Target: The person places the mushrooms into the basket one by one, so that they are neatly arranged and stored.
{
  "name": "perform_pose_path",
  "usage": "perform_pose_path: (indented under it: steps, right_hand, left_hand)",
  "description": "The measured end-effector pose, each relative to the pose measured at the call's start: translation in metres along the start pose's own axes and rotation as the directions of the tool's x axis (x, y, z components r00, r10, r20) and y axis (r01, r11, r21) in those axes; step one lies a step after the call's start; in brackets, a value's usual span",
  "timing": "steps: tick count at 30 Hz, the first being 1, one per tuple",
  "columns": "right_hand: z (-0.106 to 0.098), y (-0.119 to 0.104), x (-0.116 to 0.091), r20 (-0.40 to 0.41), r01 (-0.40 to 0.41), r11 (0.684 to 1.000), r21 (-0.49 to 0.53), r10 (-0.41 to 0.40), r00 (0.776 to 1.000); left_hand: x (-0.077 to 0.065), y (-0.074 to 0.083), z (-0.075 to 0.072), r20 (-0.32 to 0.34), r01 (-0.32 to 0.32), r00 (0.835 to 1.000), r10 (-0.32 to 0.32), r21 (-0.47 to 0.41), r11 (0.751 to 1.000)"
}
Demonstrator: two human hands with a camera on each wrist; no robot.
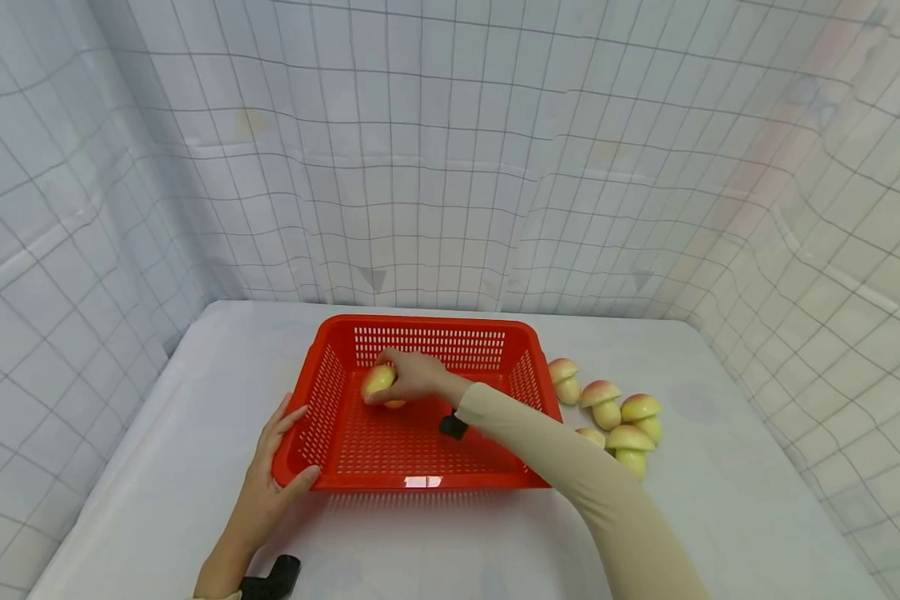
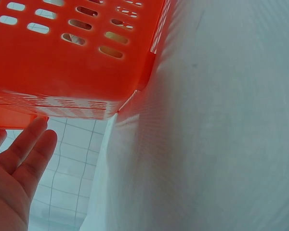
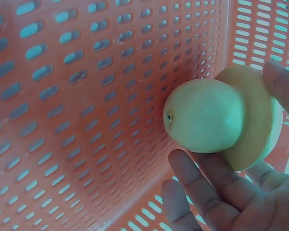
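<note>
Between the thumb and fingers of our right hand (image 1: 412, 377), we pinch a yellow mushroom-shaped piece (image 3: 207, 115) by its cap, its stem pointing towards a slotted wall; whether it touches, we cannot tell. Around the grip stand the sides of the red basket (image 1: 375, 482), whose floor stretches to the right and towards us. Left of and nearer us than the grip, our left hand (image 1: 268, 483) is spread at the basket's corner, thumb by the near rim. Well to the grip's right, beyond the basket, five similar mushrooms (image 1: 631, 438) lie on the white-covered table (image 1: 457, 550). Farthest hangs a checked curtain (image 1: 435, 167).
</note>
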State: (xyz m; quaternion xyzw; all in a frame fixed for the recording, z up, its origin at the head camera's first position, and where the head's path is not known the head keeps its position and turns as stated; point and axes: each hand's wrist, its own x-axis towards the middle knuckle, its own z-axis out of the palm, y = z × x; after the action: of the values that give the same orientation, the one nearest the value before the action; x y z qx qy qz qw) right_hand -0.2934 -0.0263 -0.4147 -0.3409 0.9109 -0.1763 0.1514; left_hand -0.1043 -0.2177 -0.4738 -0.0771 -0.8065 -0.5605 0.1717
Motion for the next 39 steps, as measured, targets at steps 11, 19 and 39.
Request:
perform_pose_path:
  steps: [11, 19, 39]
  right_hand:
    - [-0.001, -0.004, -0.003, 0.026, -0.005, 0.999, 0.032, 0.005, 1.0]
    - [0.0, -0.003, -0.002, 0.032, -0.013, 1.0, 0.021, 0.012, 0.999]
    - [-0.008, 0.007, -0.007, 0.092, -0.024, 0.997, 0.073, 0.018, 0.996]
  left_hand:
    - [-0.001, 0.004, 0.0, -0.006, 0.01, 1.0, -0.01, -0.001, 1.0]
    - [-0.001, 0.002, -0.001, -0.005, -0.003, 1.0, 0.003, 0.001, 1.0]
    - [0.0, 0.001, 0.0, -0.002, -0.015, 1.0, 0.015, 0.02, 1.0]
